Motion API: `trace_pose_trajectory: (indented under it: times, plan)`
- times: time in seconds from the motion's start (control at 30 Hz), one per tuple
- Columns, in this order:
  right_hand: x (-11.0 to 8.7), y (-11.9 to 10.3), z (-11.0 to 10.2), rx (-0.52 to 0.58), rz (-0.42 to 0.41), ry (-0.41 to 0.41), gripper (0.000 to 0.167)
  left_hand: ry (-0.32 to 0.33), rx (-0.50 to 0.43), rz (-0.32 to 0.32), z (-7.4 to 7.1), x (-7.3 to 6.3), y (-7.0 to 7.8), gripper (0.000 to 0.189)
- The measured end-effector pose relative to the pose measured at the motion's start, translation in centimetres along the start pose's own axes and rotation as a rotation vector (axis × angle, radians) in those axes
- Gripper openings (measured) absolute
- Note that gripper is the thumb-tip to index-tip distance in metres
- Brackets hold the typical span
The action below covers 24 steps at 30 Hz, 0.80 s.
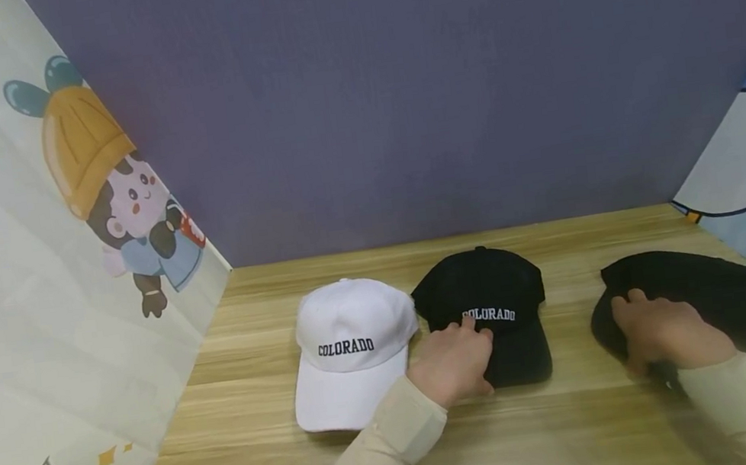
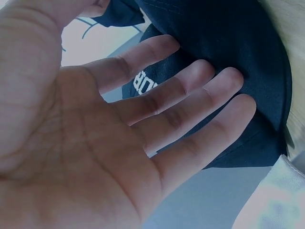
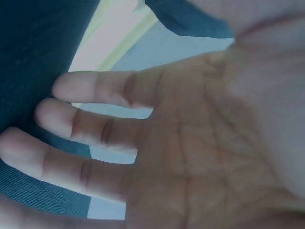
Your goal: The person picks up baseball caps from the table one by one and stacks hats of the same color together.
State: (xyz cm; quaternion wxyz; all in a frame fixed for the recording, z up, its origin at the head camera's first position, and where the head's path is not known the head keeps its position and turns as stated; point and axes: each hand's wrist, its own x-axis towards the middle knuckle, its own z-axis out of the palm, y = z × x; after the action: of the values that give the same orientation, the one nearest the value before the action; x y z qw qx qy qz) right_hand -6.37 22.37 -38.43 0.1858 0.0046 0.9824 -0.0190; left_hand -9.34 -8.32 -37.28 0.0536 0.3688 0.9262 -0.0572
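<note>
A black cap with white COLORADO lettering lies in the middle, brim toward me. My left hand rests at its left front, fingertips over the lettering and brim. In the left wrist view, that hand has its fingers spread and nearly straight, tips on the dark cloth. At the right, a second black cap sits turned, its front hidden. Over its near left part reaches my right hand, slightly blurred. The right wrist view shows that hand with long extended fingers, their tips against dark fabric.
A white COLORADO cap lies left of the middle cap, close beside it and my left sleeve. The wooden tabletop meets a dark blue-grey wall behind. Printed white curtains border both sides.
</note>
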Motion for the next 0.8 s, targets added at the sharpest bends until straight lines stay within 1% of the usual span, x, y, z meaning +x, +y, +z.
trace_pose_trajectory:
  times: [0.07, 0.23, 0.3, 0.4, 0.53, 0.67, 0.73, 0.8]
  plan:
    - [-0.1, -0.2, -0.1, -0.019, -0.003, 0.02, 0.096, 0.005, 0.007, 0.0, -0.1, 0.0, 0.1, 0.065]
    - [-0.3, -0.4, -0.1, -0.076, -0.02, 0.07, 0.056, -0.001, 0.005, -0.004, -0.1, 0.0, 0.2, 0.064]
    - [-0.3, -0.4, -0.1, -0.097, -0.029, 0.098, 0.043, -0.003, 0.002, -0.003, 0.0, 0.0, 0.2, 0.064]
    - [-0.3, -0.2, -0.3, -0.112, -0.04, 0.135, 0.035, 0.0, 0.004, -0.004, 0.0, 0.0, 0.2, 0.064]
    - [-0.3, 0.0, -0.9, -0.096, -0.036, 0.164, 0.027, 0.002, 0.009, -0.01, 0.2, 0.0, 0.2, 0.065]
    - [-0.9, 0.3, -2.0, -0.068, -0.006, 0.191, 0.018, 0.009, 0.024, -0.016, 0.4, 0.1, 0.4, 0.065]
    - [-1.4, 0.3, -2.5, -0.052, 0.019, 0.21, 0.017, 0.018, 0.036, -0.019, 0.4, 0.2, 0.6, 0.065]
    - [-2.1, 0.2, -2.9, -0.025, 0.039, 0.249, 0.016, 0.026, 0.044, -0.021, 0.5, 0.2, 0.7, 0.067]
